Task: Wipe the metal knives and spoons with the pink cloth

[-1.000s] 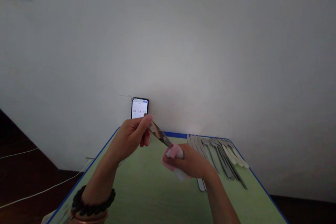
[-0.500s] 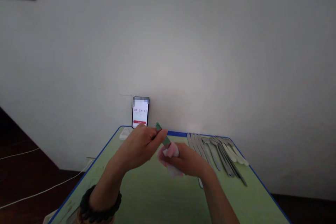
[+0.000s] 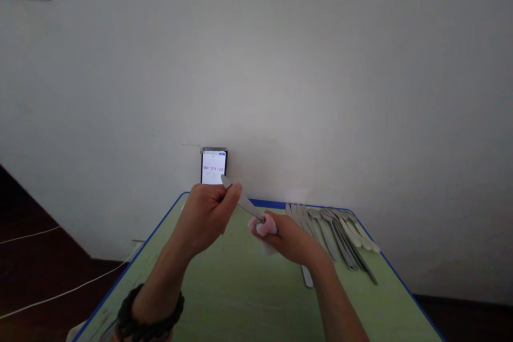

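A metal table knife [image 3: 249, 206] is held slantwise between my two hands above the table. My left hand [image 3: 208, 215] pinches it near its upper-left end, and the tip sticks out past the thumb. Wrapped around its lower-right part is a pink and white cloth [image 3: 265, 226]. My right hand [image 3: 292, 236] is closed on this cloth with the knife inside it; that end of the knife is hidden. Beyond the right hand lie several table knives [image 3: 306, 277], partly covered by the hand and forearm.
Several spoons and forks [image 3: 340, 240], some with white handles [image 3: 352, 234], lie at the table's right side. A phone [image 3: 213, 166] showing a timer leans on the wall behind my left hand. The green table [image 3: 240, 299] has a blue edge. A white cable [image 3: 80, 288] runs at left.
My left hand has shifted slightly left and up with the knife's end. More of the blade now shows between the hands, and the cloth sits more bunched in my right hand.
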Demonstrator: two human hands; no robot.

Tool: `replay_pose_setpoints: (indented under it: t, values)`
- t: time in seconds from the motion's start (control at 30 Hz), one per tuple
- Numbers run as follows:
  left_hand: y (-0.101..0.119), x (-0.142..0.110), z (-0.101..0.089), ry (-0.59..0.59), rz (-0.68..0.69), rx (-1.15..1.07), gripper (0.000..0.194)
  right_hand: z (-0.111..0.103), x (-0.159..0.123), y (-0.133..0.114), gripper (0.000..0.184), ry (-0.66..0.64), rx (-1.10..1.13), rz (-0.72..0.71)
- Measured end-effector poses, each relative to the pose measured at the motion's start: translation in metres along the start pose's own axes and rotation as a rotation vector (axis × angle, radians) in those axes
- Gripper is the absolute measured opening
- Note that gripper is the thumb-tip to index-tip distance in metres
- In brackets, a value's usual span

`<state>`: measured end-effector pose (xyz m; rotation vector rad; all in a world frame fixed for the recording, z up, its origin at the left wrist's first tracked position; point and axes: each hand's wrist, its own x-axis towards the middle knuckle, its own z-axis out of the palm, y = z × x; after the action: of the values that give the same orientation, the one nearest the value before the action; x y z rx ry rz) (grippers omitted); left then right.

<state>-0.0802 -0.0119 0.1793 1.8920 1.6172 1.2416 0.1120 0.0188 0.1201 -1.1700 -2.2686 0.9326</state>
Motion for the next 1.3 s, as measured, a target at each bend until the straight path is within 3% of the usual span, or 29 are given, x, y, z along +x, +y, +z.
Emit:
replay_pose_setpoints:
  t: [0.17,0.33,0.43,0.63,0.83,1.07,1.3]
  values:
    - [0.0,-0.001,-0.005,-0.079,-0.049,-0.014,0.057,0.001,-0.002,-0.015,0.006,0.0,-0.025,-0.017]
    - [0.0,0.001,0.001,-0.215,0.049,0.02,0.054,0.01,0.0,-0.032,0.009,0.039,-0.063,-0.079]
    - [-0.002,0.001,0.004,-0.147,0.058,0.039,0.053,0.016,0.001,-0.03,0.009,0.052,-0.078,-0.1]
    - [-0.003,0.002,0.0,0.067,-0.073,-0.021,0.054,0.011,0.0,-0.002,0.01,0.044,-0.087,-0.022]
    - [0.0,0.003,0.001,0.144,-0.102,-0.08,0.052,0.005,-0.001,0.019,0.007,0.078,-0.141,0.048]
    - [0.0,0.001,-0.003,0.062,-0.094,-0.103,0.055,0.002,-0.002,0.022,0.009,0.064,-0.179,0.085]
    - [-0.002,0.002,-0.001,-0.04,-0.085,-0.042,0.057,0.003,-0.004,0.002,0.012,0.044,-0.166,0.06]
